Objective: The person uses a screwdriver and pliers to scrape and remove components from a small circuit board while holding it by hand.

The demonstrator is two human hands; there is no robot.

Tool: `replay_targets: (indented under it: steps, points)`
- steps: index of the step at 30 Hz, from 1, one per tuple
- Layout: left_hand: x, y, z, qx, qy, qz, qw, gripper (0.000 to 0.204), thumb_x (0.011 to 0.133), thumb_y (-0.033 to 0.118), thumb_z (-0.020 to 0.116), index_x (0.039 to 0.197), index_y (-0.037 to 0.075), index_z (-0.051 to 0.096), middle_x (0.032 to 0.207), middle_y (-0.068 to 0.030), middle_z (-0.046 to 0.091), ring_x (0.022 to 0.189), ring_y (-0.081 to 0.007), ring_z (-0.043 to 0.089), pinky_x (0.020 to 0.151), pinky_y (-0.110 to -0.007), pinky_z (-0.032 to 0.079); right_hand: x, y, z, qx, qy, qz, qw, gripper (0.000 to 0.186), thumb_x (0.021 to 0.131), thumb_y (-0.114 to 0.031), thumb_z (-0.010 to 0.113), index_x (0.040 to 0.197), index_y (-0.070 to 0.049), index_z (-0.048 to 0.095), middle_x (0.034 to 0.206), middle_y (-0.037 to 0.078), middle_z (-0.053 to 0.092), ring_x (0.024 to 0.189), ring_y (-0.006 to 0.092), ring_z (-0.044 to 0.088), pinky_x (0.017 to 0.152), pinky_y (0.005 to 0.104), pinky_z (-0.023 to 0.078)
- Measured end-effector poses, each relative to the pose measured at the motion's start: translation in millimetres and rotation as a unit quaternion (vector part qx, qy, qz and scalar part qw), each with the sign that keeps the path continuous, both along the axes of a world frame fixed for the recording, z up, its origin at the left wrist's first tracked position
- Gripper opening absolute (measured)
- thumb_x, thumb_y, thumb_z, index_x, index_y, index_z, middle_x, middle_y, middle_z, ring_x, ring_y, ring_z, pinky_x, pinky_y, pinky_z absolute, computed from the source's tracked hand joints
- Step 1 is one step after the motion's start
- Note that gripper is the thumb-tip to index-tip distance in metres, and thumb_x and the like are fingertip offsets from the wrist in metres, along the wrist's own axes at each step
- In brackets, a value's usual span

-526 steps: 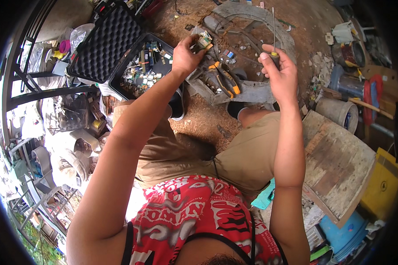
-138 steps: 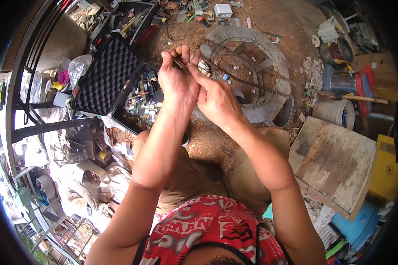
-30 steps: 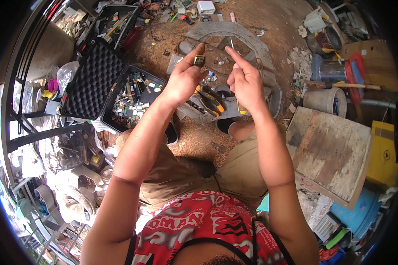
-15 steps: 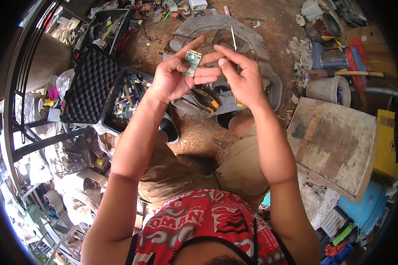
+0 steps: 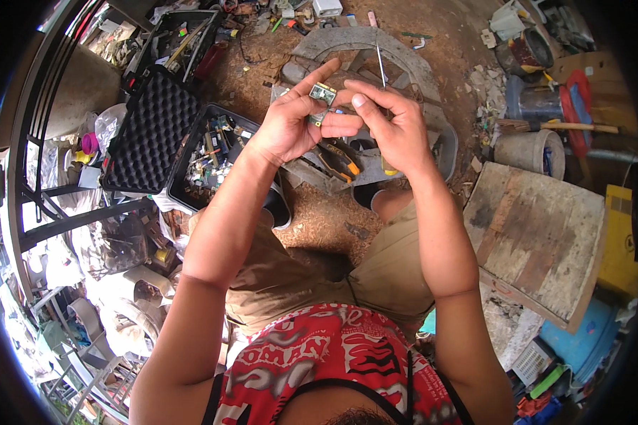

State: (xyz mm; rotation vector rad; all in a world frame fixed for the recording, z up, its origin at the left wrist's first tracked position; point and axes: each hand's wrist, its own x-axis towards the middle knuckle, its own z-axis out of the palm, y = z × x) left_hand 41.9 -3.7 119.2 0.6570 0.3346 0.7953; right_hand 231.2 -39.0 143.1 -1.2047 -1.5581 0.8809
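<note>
My left hand (image 5: 290, 126) is palm up, with a small green circuit board (image 5: 323, 94) pinned under its thumb against the fingers. The board has gold-coloured edges. My right hand (image 5: 397, 127) faces it, thumb and index finger reaching toward the board and the left fingertips; whether they touch is hard to tell. Folded in the right palm is a screwdriver (image 5: 382, 67), its thin metal shaft pointing away from me and a yellow handle end showing below the hand. Orange-and-black pliers (image 5: 339, 161) lie beneath, between the hands.
A grey ring-shaped slab (image 5: 411, 60) lies on the dirt floor below. At left, an open black case (image 5: 152, 131) with a foam-lined lid holds circuit boards. A wooden board (image 5: 535, 241), a bucket (image 5: 524, 150) and a blue container (image 5: 585, 340) stand at right.
The circuit board has tilted and shifted slightly right with my left hand. My right hand has moved slightly right, its fingers bending toward the board. The whole view has shifted a little.
</note>
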Motion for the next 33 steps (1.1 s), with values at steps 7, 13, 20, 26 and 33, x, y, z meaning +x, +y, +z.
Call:
replay_targets:
  steps: [7,13,20,26,33]
  points:
    - [8,-10,7,0.039,0.039,-0.006,0.998,0.084,0.08,-0.006,0.039,0.154,0.009,0.003,0.128,-0.0254,0.054,0.102,-0.0377,0.066,0.093,-0.045,0.054,4,-3,3,-0.052,-0.029,-0.002,0.998,0.031,0.086,-0.026,0.073,0.111,-0.008,0.072,0.089,0.01,0.069,0.081,0.0149,0.063,0.071,0.0289,0.05]
    - [15,-18,0,0.066,0.045,-0.029,0.996,0.09,0.077,-0.005,0.039,0.155,0.013,-0.002,0.135,-0.027,0.048,0.106,-0.0389,0.065,0.098,-0.047,0.05,10,-4,-1,-0.104,-0.012,0.012,0.994,0.026,0.082,-0.024,0.078,0.099,-0.005,0.072,0.077,0.0,0.065,0.065,0.0074,0.055,0.06,0.0251,0.046]
    - [0,3,1,0.122,0.225,0.169,0.952,0.052,0.095,0.021,0.045,0.143,0.002,0.038,0.139,-0.016,0.051,0.117,-0.0238,0.057,0.101,-0.04,0.044,167,-33,19,-0.172,0.125,-0.21,0.954,0.031,0.086,-0.021,0.073,0.108,-0.001,0.064,0.082,-0.001,0.057,0.061,0.0039,0.047,0.052,0.0193,0.037]
    - [-44,26,-19,0.155,0.381,0.252,0.876,0.037,0.097,0.014,0.049,0.132,0.004,0.052,0.117,-0.0082,0.065,0.102,-0.0177,0.063,0.091,-0.032,0.048,273,-81,-137,-0.351,0.079,-0.379,0.853,0.025,0.085,-0.022,0.073,0.1,-0.002,0.067,0.08,0.0,0.061,0.058,0.0076,0.047,0.05,0.0253,0.035]
    - [-86,31,-67,0.338,0.7,0.184,0.602,0.031,0.085,0.029,0.066,0.109,0.008,0.069,0.097,-0.0147,0.072,0.092,-0.0282,0.07,0.084,-0.037,0.053,283,-86,-142,-0.314,0.004,-0.346,0.884,0.041,0.088,-0.019,0.068,0.126,-0.007,0.058,0.088,0.002,0.06,0.062,0.0099,0.05,0.055,0.026,0.043]
